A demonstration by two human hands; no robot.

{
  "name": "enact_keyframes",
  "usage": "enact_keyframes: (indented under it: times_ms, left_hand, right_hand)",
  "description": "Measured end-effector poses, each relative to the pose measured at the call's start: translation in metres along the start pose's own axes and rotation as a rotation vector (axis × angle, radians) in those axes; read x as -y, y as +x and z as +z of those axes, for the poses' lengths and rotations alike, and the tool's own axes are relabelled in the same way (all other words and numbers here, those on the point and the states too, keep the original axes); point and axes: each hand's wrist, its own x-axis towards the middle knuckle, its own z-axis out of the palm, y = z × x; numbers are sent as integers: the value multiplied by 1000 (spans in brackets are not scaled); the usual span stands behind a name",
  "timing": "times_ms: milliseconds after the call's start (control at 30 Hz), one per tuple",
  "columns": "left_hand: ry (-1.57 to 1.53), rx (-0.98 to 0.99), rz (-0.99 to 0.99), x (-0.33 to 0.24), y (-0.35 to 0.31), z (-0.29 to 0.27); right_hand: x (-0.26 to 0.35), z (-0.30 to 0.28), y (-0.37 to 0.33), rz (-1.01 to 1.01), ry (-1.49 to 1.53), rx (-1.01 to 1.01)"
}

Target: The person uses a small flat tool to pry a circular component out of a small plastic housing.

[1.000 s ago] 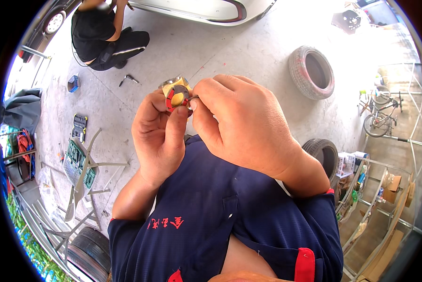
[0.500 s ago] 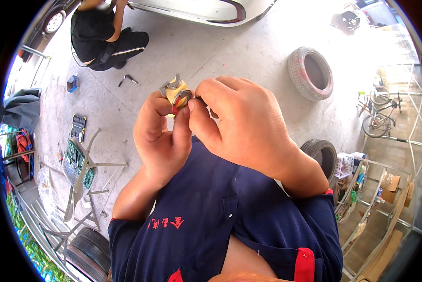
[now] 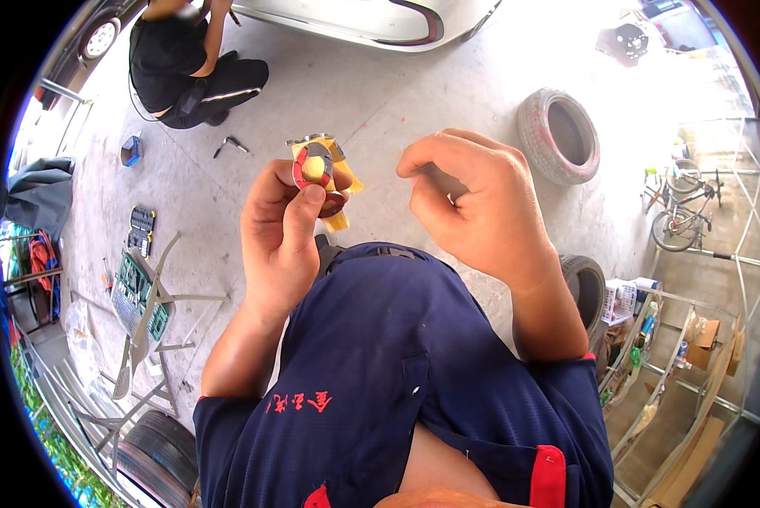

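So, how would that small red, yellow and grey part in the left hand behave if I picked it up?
The small part is probably light, since the left hand alone pinches it. Its yellow strips may be floppy: they look thin. The grey edge looks metallic, so likely stiff.

pale grey concrete floor [image 3: 397,93] crossed by a thin seam, white car [image 3: 312,19] at the far side, pale tyre [image 3: 533,142] lying far right, bicycle [image 3: 686,212] farther right, metal frame rack [image 3: 710,393] and cardboard [image 3: 703,461] near right, dark tyres [image 3: 158,444] near left, green foliage [image 3: 65,466] at the left edge, strong daylight bleaching the far right
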Motion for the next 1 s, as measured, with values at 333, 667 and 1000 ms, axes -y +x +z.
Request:
enact_keyframes:
  times_ms: [333,667,1000]
  left_hand:
    - [143,49,-32,-5,-2,1]
    - [137,169,-37,-11,-3,-2]
    - [219,574,-55,-36,15,-18]
  right_hand:
    - [-3,-10,-3,28,6,-51]
    - [7,-21,-4,183,359,46]
    - [4,-25,22,-139,225,304]
